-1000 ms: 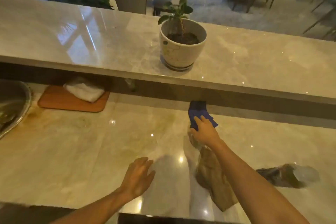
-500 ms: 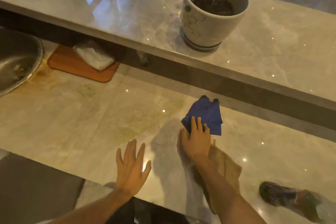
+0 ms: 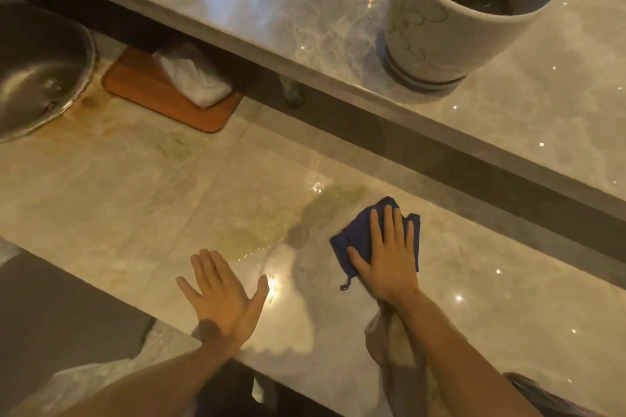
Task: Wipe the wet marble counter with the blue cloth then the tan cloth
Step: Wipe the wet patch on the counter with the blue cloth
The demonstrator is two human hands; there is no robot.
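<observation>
The right hand lay flat with fingers spread on the blue cloth, pressing it to rub the marble counter. The tan cloth waited just behind the blue cloth. Left of the blue cloth, the left hand lay open and empty, likely for balance.

Glossy marble counter, matt blue cloth

Two bare forearms are being shown from the lower edge of the view, each ending in an uncovered hand: the left hand and the right hand. No sleeve is being worn as far up as the arms are being seen. A dark, blurred patch is being seen at the left wrist; its nature cannot be told.
</observation>
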